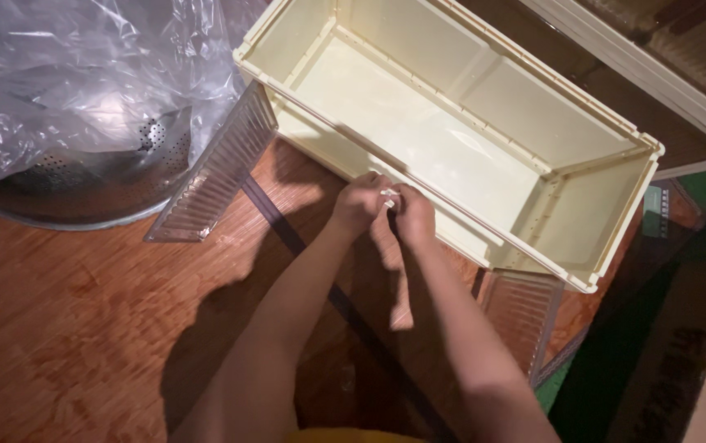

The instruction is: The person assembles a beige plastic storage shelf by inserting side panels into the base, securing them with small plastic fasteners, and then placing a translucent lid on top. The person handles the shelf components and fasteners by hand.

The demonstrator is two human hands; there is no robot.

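Seen from above: two bare hands meet at the near long wall of one pale yellow plastic crate (451,123), which lies open and slantwise on a reddish wooden desk (66,328). The left hand (359,203) and the right hand (413,215) are curled almost together, fingertips pinching one small pale piece (388,197) between them; it is too tiny to identify. The piece sits right at the crate's near rim, touching or just beside it. Two clear ribbed panels are in view: one (217,168) leans out from the crate's left corner, left of the hands, and the other (521,316) lies under the crate's right end. One perforated metal bowl (82,180) sits at upper left, partly covered by one crumpled clear plastic sheet (66,74).
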